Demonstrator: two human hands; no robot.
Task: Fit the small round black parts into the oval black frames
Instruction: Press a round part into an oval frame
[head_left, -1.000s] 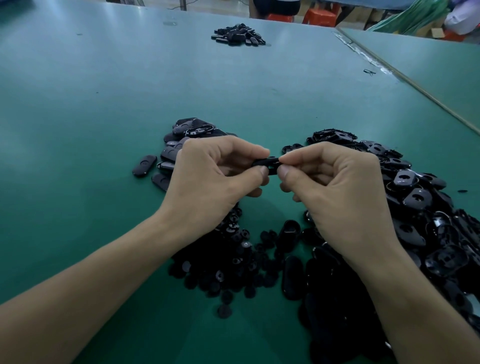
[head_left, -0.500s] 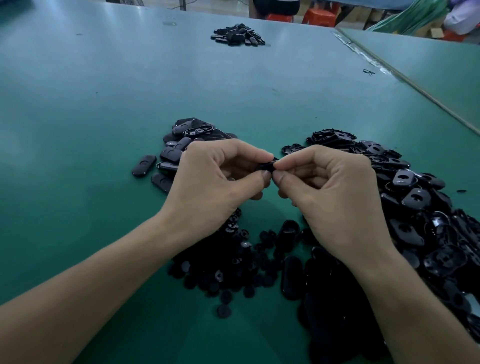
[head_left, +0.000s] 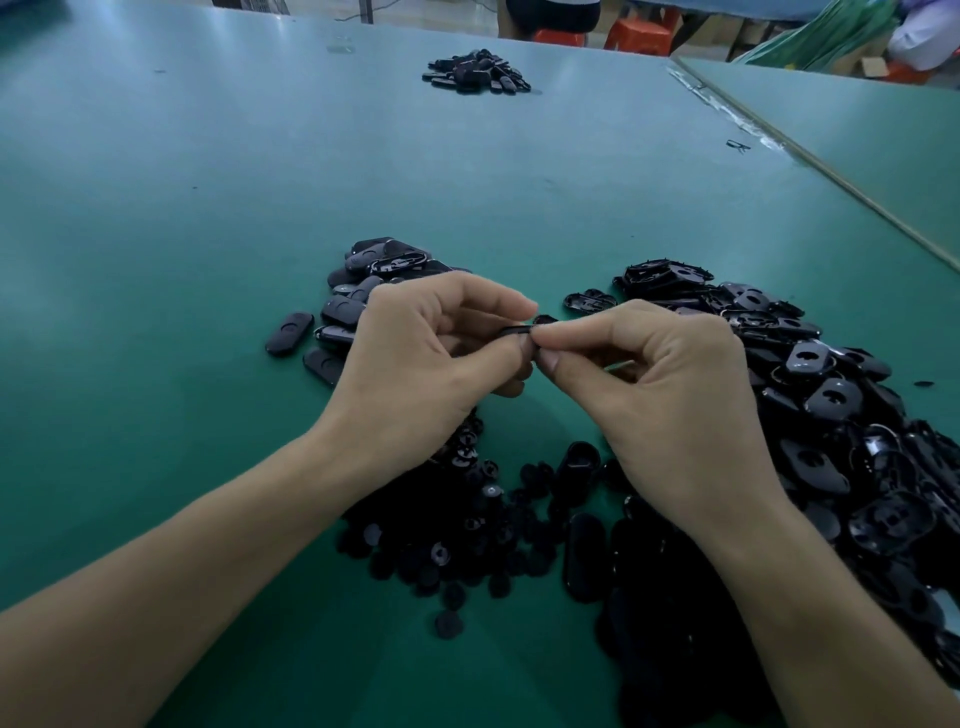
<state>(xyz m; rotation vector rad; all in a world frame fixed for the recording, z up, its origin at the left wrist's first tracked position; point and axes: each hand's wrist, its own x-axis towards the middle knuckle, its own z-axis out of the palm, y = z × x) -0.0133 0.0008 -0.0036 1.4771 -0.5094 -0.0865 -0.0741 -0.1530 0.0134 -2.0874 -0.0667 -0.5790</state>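
A: Black oval frame (head_left: 516, 329) is hanging pinched between both hands, above the green table (head_left: 208, 208).
B: Step?
A: Seating a round part (head_left: 545, 318), I judge. Fingers are hiding the fit itself. Next move is calling for a firm, square press.
B: Hands?
A: Left hand (head_left: 426, 358) and right hand (head_left: 660, 395) are curling inward, thumbs and forefingers clamping the frame, tips meeting.

The bare left forearm (head_left: 197, 566) and right forearm (head_left: 841, 613) come in from the bottom corners and converge, so that the left hand (head_left: 431, 358) and the right hand (head_left: 670, 395) meet fingertip to fingertip, backs turned up. Each hand has its fingers curled, thumb and forefinger pinching the same thin black piece (head_left: 517, 329) between them. The left thumb lies under it, the right thumb tip just beside the left one.
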